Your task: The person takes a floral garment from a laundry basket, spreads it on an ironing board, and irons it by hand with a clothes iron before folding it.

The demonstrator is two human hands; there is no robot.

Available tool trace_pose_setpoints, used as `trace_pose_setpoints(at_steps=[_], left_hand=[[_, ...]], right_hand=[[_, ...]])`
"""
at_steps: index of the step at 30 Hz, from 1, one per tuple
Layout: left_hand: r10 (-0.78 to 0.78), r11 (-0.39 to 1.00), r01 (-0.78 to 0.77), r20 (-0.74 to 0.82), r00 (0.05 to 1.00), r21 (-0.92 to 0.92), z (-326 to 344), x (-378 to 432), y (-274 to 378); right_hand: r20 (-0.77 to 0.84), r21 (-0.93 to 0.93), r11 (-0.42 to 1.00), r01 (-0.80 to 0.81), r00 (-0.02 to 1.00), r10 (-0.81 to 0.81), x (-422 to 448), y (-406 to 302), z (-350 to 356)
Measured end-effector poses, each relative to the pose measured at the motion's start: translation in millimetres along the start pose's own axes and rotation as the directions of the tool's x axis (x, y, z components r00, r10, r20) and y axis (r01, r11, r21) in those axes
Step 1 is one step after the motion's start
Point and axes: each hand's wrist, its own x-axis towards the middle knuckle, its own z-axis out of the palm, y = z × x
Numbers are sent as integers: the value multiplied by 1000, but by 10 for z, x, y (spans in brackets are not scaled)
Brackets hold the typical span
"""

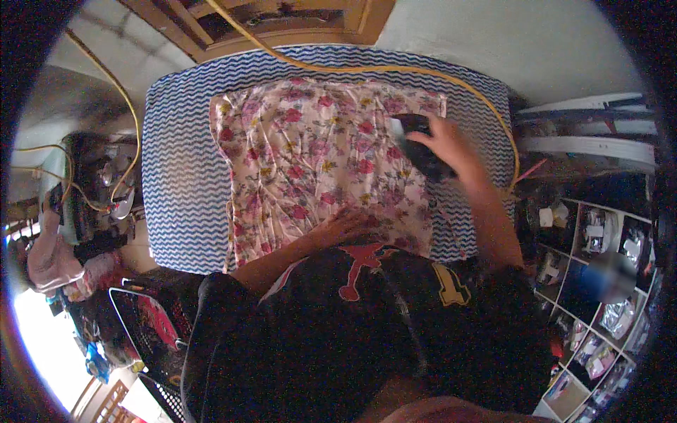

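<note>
A sleeveless-looking garment of pink floral cloth (317, 153) lies spread over a padded surface with a blue-and-white wavy striped cover (180, 195). Creases run through its left and lower parts. My right hand (449, 145) is shut on a dark clothes iron (423, 153), which rests on the right side of the cloth. Blur and the hand hide some of the iron's outline. Close to my body, my left hand (349, 224) lies flat on the garment's lower middle, its fingers spread and holding nothing.
A yellow cord (370, 69) crosses the far part of the covered surface and bends down along its right side. Shelves with compartments (582, 259) of wrapped goods stand at right. A wooden framed piece (291, 26) is beyond. At left are hanging clothes (58, 264) and a dark chair (148, 317).
</note>
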Motion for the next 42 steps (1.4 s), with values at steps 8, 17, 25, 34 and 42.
trace_pose_setpoints(at_steps=[8,17,25,34,42], left_hand=[[46,997,-44,-52,998,56,-218,17,76],[-20,940,35,50,999,-338,290,-24,95],[-451,847,369,-150,880,-383,-183,-40,-458],[-848,-83,959,-486,-210,-271,-771,-1312,-2396],[-980,-191,816,62,-188,-546,-979,-1294,-3120]], right_hand=[[-182,-155,935,320,921,-346,269,-595,1150],[-459,-245,965,-96,888,-29,394,77,820],[-470,-222,952,-212,878,86,760,1225,118],[-47,-205,911,357,926,-374,719,-167,544],[-53,-192,689,699,693,-719,1362,-1612,1261]])
